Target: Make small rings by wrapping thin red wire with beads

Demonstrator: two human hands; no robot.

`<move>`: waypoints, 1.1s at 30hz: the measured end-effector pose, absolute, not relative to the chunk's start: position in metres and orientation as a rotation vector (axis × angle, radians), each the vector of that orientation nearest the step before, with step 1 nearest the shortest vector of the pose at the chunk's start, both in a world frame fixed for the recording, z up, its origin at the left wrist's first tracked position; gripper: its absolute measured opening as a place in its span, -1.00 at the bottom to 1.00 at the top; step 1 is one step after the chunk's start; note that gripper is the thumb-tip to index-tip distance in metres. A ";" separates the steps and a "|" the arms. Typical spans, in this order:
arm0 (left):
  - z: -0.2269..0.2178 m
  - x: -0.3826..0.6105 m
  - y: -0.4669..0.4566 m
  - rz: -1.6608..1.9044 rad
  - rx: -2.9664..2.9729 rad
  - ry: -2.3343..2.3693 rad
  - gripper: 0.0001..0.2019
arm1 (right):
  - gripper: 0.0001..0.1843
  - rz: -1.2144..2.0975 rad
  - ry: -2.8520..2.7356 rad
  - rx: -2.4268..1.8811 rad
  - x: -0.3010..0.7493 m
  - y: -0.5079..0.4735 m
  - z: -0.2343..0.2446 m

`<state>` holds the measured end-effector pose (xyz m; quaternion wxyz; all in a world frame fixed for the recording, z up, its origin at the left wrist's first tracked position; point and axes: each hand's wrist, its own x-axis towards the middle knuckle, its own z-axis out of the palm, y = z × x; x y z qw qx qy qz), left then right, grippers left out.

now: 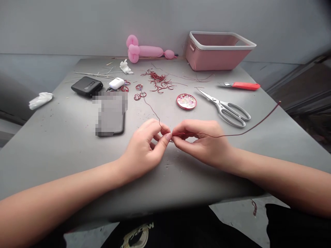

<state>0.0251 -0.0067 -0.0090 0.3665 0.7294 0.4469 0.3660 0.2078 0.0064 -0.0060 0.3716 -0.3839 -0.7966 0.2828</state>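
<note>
My left hand [146, 148] and my right hand [200, 141] meet at the middle of the grey table [64, 144], fingertips pinched together on a thin dark red wire [248, 129]. One end of the wire runs right and up past my right hand. The other end runs from my left fingers toward small wire rings [140, 95] farther back. What sits right at the pinch point is too small to make out.
A round red lid of pale beads [186, 101], grey scissors [227, 110], a red-handled cutter [244, 85], a heap of wire scraps [157, 81], a phone [111, 113], a black power bank [87, 86], an earbud case [116, 83], a pink bin [217, 50], a pink balloon [147, 51], crumpled tissue [40, 100].
</note>
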 end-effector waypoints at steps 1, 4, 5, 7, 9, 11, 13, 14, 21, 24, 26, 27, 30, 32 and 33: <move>-0.009 0.025 -0.007 0.940 1.869 1.150 -0.88 | -0.91 0.737 -2.041 -0.997 0.208 0.006 -0.006; -0.008 0.025 -0.006 0.930 1.863 1.142 -0.88 | -0.91 0.703 -2.052 -1.079 0.208 0.006 -0.007; -0.008 0.025 -0.005 0.927 1.859 1.135 -0.88 | -0.90 0.691 -2.050 -1.101 0.207 0.005 -0.007; -0.008 0.025 -0.004 0.921 1.835 1.125 -0.87 | -0.89 0.716 -2.021 -1.126 0.206 0.004 -0.007; -0.007 0.025 -0.003 0.911 1.762 1.126 -0.85 | -0.89 0.810 -1.968 -1.119 0.206 0.003 -0.006; -0.006 0.025 -0.001 0.898 1.630 1.103 -0.81 | -0.86 0.972 -1.896 -1.070 0.206 0.005 -0.004; -0.004 0.024 0.000 0.884 1.459 1.045 -0.80 | -0.85 1.172 -1.818 -0.986 0.207 0.008 -0.002; -0.003 0.023 0.001 0.881 1.369 1.006 -0.79 | -0.86 1.275 -1.772 -0.938 0.208 0.010 0.000; -0.003 0.019 0.006 0.871 1.046 0.831 -0.82 | -0.89 1.442 -1.652 -0.728 0.212 0.020 -0.004; -0.004 0.020 0.007 0.862 1.006 0.827 -0.79 | -0.81 1.271 -1.754 -0.702 0.212 0.019 -0.010; -0.004 0.021 0.006 0.857 0.996 0.824 -0.77 | -0.84 1.104 -1.823 -0.687 0.212 0.018 -0.012; -0.004 0.022 0.006 0.849 0.993 0.820 -0.76 | -0.86 1.006 -1.858 -0.672 0.212 0.018 -0.012; -0.004 0.022 0.004 0.818 0.972 0.801 -0.76 | -0.83 0.723 -1.954 -0.601 0.211 0.017 -0.008; -0.004 0.021 0.003 0.793 0.948 0.781 -0.77 | -0.82 0.601 -1.988 -0.574 0.211 0.017 -0.006; -0.004 0.021 0.003 0.784 0.934 0.772 -0.78 | -0.82 0.570 -1.994 -0.572 0.211 0.017 -0.005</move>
